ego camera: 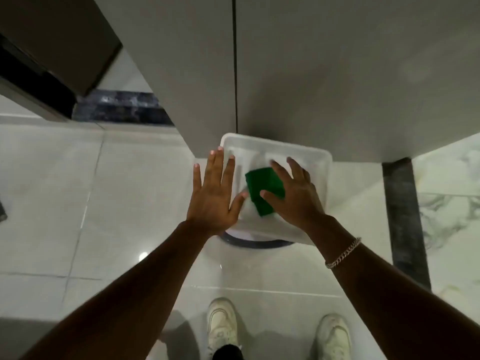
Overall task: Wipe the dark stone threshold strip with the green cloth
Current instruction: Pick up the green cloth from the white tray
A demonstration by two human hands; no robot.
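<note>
A folded green cloth (pixel 260 189) lies on the lid of a translucent white plastic box (pixel 317 162) on the floor by the wall. My right hand (pixel 293 193) rests flat on the cloth, fingers spread over its right side and thumb on its near edge. My left hand (pixel 215 190) hovers open, fingers apart, at the box's left edge with the thumb close to the cloth. One dark stone threshold strip (pixel 122 107) runs across a doorway at upper left. Another dark stone strip (pixel 402 219) runs along the floor at right.
A grey wall (pixel 337 74) with a vertical dark seam rises straight ahead. A dark door frame (pixel 33 81) stands at upper left. Glossy white floor tiles (pixel 52 190) surround me. A round blue-rimmed object (pixel 254 242) shows under the box. My white shoes (pixel 223 326) are below.
</note>
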